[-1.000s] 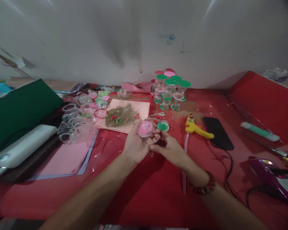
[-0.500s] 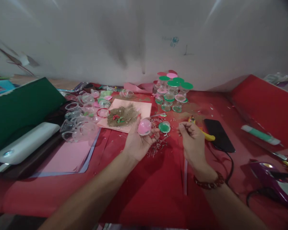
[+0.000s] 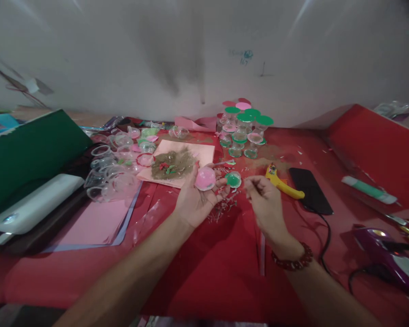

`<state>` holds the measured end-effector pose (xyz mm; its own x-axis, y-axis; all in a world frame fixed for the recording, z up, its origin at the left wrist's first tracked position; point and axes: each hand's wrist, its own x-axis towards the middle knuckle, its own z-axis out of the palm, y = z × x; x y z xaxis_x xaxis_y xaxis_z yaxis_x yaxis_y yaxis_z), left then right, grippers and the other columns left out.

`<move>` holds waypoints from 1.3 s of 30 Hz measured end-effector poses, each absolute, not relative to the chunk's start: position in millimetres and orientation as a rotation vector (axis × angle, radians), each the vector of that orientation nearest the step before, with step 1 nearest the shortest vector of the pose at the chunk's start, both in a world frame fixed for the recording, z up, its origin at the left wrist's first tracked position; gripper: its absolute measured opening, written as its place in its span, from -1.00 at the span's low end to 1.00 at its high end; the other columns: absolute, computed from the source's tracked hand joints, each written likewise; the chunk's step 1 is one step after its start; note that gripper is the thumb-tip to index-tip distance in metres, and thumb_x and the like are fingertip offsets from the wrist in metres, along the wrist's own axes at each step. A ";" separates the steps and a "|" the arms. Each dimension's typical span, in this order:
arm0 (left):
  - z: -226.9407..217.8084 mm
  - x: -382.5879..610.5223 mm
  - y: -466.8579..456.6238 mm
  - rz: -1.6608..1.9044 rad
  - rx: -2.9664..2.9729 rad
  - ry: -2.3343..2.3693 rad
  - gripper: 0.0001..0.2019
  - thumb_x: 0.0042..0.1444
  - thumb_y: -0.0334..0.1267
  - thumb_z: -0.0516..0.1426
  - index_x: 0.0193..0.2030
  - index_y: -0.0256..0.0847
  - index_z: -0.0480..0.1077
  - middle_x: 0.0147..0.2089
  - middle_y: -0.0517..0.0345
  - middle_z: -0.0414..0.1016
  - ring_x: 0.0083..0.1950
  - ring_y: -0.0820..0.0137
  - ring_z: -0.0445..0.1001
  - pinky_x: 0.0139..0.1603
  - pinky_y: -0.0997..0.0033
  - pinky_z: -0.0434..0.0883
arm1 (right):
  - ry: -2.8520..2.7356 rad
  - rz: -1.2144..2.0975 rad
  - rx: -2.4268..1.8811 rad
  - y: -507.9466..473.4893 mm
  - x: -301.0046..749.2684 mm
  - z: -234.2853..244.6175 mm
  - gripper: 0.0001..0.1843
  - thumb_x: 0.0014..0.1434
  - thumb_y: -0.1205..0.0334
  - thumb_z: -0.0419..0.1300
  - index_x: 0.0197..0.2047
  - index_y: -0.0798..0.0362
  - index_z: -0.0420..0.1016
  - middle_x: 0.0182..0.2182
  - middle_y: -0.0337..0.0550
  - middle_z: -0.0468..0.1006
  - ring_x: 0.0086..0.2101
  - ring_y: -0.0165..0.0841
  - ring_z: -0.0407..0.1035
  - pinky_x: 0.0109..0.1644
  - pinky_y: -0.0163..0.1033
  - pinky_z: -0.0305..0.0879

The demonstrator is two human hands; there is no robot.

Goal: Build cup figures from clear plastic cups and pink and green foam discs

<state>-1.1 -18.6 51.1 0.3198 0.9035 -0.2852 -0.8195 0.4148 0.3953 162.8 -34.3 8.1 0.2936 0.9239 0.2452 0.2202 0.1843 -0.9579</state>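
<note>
My left hand (image 3: 197,200) is turned palm up, with a small clear plastic cup (image 3: 205,179) showing a pink disc held between its thumb and fingers. Just right of those fingertips, a similar cup with a green disc (image 3: 233,180) rests on the red table (image 3: 225,268). My right hand (image 3: 264,200) hovers to the right of the green one, fingers pinched together; whatever they hold, if anything, is too small to make out. Beyond the left hand lies a cream sheet (image 3: 204,152) bearing a heap of brown powder (image 3: 173,161) with red and green scraps.
Stacked cups with coloured discs (image 3: 240,131) stand at the back. Loose clear cups (image 3: 116,168) crowd the left, by pink paper (image 3: 92,222). On the right lie a yellow-handled cutter (image 3: 286,186), a phone (image 3: 310,190), a glue tube (image 3: 370,190) and a purple device (image 3: 388,259).
My right hand has moved left, closer to the green-disc cup, uncovering more of the yellow handle. My left hand keeps the pink-disc cup in nearly the same place.
</note>
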 end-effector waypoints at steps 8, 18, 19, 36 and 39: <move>41.6 10.6 -22.9 1.129 0.241 0.626 -0.67 0.26 0.03 0.03 -0.12 -0.17 0.44 -0.29 0.05 0.57 -0.30 0.34 0.56 -0.35 0.42 0.46 | -1.611 0.803 -1.108 -50.7 133.4 17.8 -0.85 0.10 0.26 0.31 -0.20 -0.05 0.60 -0.27 -0.16 0.58 -0.33 -0.34 0.44 -0.26 -0.23 0.38; 37.4 14.8 -25.5 1.135 0.272 0.646 -0.67 0.22 0.07 0.07 -0.11 -0.13 0.42 -0.30 0.10 0.56 -0.30 0.35 0.55 -0.44 0.49 0.38 | -1.756 0.718 -1.089 -54.6 126.3 15.9 -0.85 0.18 0.39 0.17 -0.39 -0.01 0.47 -0.36 -0.19 0.52 -0.26 -0.32 0.41 -0.16 -0.22 0.33; 38.8 14.8 -25.2 1.163 0.283 0.645 -0.69 0.23 0.05 0.08 -0.12 -0.14 0.41 -0.31 0.12 0.55 -0.29 0.35 0.55 -0.44 0.50 0.38 | -1.740 0.709 -1.102 -54.0 129.1 16.8 -0.85 0.19 0.39 0.14 -0.39 0.00 0.44 -0.37 -0.19 0.51 -0.28 -0.33 0.40 -0.17 -0.23 0.32; 43.0 -8.8 -10.8 1.388 0.134 0.652 -0.65 0.31 -0.07 -0.02 -0.24 -0.32 0.43 -0.47 0.11 0.44 -0.53 0.49 0.37 -0.48 0.50 0.37 | -1.314 0.524 -1.414 -32.1 172.1 15.9 -0.87 0.16 0.17 0.20 -0.31 0.05 0.48 -0.39 -0.18 0.54 -0.35 -0.33 0.39 -0.21 -0.21 0.29; 44.4 -8.5 -11.5 1.360 0.168 0.644 -0.65 0.31 -0.10 -0.04 -0.26 -0.33 0.42 -0.52 0.13 0.39 -0.57 0.50 0.33 -0.54 0.53 0.32 | -1.263 0.564 -1.397 -29.4 176.1 15.3 -0.85 0.14 0.15 0.21 -0.31 0.06 0.48 -0.38 -0.18 0.55 -0.35 -0.33 0.39 -0.21 -0.22 0.29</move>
